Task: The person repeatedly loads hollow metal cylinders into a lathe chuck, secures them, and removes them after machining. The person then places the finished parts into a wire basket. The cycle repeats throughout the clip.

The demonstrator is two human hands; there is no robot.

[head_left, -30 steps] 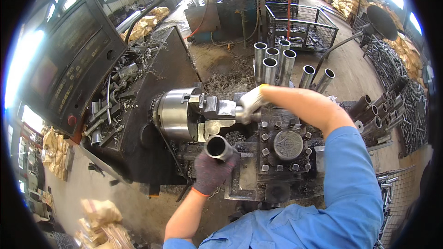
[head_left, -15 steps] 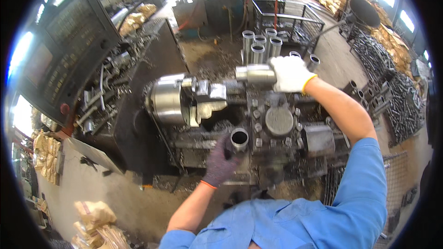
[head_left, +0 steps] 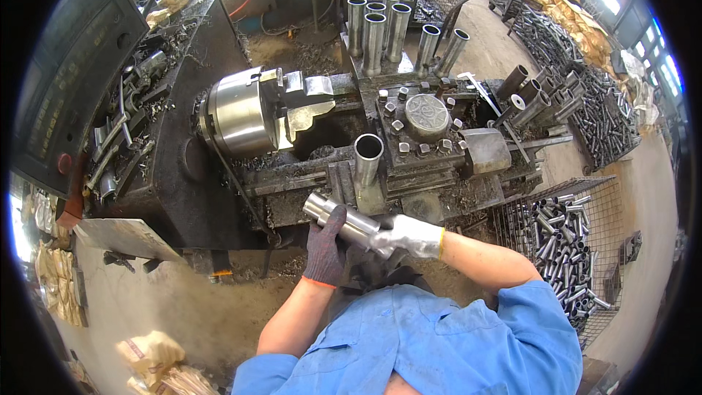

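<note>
Both gloved hands hold a shiny stepped metal cylinder, tilted, just in front of the lathe. My left hand, in a dark glove with an orange cuff, wraps its middle with the thumb on top. My right hand, in a white glove, closes around its lower right end, partly blurred. Beyond the cylinder a metal tube stands upright on the lathe, open end up, touched by neither hand. To its left is the lathe chuck, its jaws holding nothing. The round-topped tool post is at its upper right.
Several upright tubes stand behind the tool post. A caliper and darker tubes lie to the right. A wire basket holds many small tubes. The control panel and a scrap-strewn ledge flank the left.
My right hand has brought the stepped cylinder from the lathe's far side toward my body. My left hand has let go of the standing tube and taken hold of the cylinder. The view has shifted.
</note>
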